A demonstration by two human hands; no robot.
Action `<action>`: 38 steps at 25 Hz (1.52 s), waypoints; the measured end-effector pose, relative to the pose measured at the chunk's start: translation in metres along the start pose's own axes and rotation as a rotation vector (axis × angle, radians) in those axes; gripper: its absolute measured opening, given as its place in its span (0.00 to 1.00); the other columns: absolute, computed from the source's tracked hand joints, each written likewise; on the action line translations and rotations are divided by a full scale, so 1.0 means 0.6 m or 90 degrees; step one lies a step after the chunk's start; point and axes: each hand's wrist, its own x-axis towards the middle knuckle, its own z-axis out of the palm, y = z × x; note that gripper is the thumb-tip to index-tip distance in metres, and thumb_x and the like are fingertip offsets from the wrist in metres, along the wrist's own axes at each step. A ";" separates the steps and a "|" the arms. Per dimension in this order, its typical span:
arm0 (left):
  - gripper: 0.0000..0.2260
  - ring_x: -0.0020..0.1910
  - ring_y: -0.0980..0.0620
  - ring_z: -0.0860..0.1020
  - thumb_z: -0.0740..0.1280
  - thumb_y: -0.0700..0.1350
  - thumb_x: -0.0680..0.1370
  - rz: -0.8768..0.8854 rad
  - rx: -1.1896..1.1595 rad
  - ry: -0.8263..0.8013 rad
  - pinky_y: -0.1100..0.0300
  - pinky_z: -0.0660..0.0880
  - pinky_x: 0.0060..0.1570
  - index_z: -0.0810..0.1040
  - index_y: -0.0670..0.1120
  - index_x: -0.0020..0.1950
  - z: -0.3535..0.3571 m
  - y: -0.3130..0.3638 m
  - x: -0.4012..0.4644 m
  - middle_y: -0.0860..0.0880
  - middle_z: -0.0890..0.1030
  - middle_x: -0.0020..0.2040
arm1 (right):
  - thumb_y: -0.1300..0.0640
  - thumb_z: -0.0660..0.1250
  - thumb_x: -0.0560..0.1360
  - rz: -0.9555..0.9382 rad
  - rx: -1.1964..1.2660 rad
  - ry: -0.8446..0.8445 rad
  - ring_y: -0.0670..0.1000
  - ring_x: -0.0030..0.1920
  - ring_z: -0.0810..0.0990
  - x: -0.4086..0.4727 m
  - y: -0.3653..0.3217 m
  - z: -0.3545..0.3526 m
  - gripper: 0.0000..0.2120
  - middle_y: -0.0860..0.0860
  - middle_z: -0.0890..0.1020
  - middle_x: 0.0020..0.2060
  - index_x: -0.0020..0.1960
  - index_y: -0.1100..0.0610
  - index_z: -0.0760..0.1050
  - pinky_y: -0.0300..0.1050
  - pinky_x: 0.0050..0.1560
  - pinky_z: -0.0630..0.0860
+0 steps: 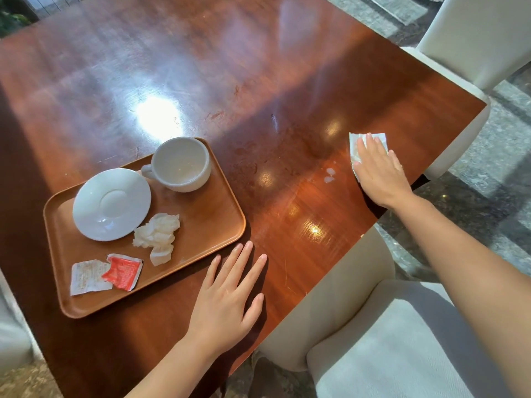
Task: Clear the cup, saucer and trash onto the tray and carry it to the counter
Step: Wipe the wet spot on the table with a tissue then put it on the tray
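A brown tray [218, 222] lies on the wooden table at the left. On it stand a white cup [181, 165] and a white saucer [112, 203], beside a crumpled napkin [158, 237] and two torn packets, one white [86, 278], one red [123, 271]. My left hand [230, 294] rests flat on the table just right of the tray, fingers apart, holding nothing. My right hand [379, 170] presses flat on a white wipe [355, 147] near the table's right edge. Small white drops [330, 175] lie on the wood left of the wipe.
The table [258, 81] is glossy dark wood with smears in the middle. A pale upholstered chair [402, 340] stands at the near right, another chair [474, 38] at the far right. Grey stone floor [488, 196] lies beyond the table's edge.
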 end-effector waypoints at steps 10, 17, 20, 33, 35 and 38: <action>0.27 0.76 0.51 0.51 0.55 0.55 0.77 0.001 0.002 -0.005 0.50 0.47 0.73 0.56 0.55 0.76 -0.001 0.001 0.000 0.49 0.57 0.77 | 0.39 0.41 0.76 -0.376 -0.103 -0.127 0.49 0.75 0.39 -0.138 -0.099 0.051 0.32 0.49 0.42 0.74 0.74 0.53 0.39 0.51 0.75 0.39; 0.26 0.76 0.51 0.52 0.53 0.56 0.78 0.004 -0.002 0.010 0.50 0.48 0.72 0.57 0.54 0.76 -0.003 0.001 0.002 0.49 0.58 0.77 | 0.48 0.44 0.80 -0.358 -0.012 0.020 0.49 0.75 0.52 -0.185 -0.111 0.045 0.24 0.50 0.58 0.74 0.74 0.55 0.55 0.52 0.73 0.46; 0.26 0.76 0.50 0.52 0.53 0.56 0.78 0.007 0.002 0.013 0.50 0.48 0.72 0.57 0.54 0.76 -0.002 0.000 0.000 0.48 0.57 0.77 | 0.52 0.48 0.80 -0.397 -0.031 0.028 0.51 0.74 0.56 -0.197 -0.110 0.069 0.22 0.53 0.62 0.73 0.73 0.57 0.60 0.49 0.72 0.53; 0.25 0.76 0.51 0.49 0.51 0.55 0.79 0.028 0.022 0.025 0.50 0.47 0.73 0.54 0.52 0.76 0.008 -0.006 -0.002 0.48 0.55 0.77 | 0.55 0.50 0.80 -0.461 0.001 -0.036 0.50 0.74 0.56 -0.292 -0.144 0.128 0.21 0.52 0.60 0.73 0.73 0.58 0.60 0.46 0.74 0.50; 0.25 0.76 0.51 0.48 0.50 0.55 0.80 0.034 0.027 0.025 0.50 0.46 0.73 0.52 0.52 0.77 0.010 -0.008 -0.003 0.48 0.54 0.77 | 0.54 0.49 0.81 -0.469 0.009 -0.039 0.51 0.74 0.59 -0.298 -0.145 0.128 0.21 0.53 0.63 0.72 0.72 0.58 0.62 0.47 0.73 0.52; 0.25 0.76 0.50 0.50 0.50 0.55 0.79 0.052 0.031 0.028 0.50 0.47 0.72 0.53 0.51 0.76 0.011 -0.013 -0.006 0.47 0.55 0.77 | 0.56 0.49 0.81 -0.488 0.033 -0.043 0.49 0.73 0.59 -0.302 -0.144 0.127 0.20 0.53 0.66 0.71 0.71 0.58 0.64 0.45 0.73 0.52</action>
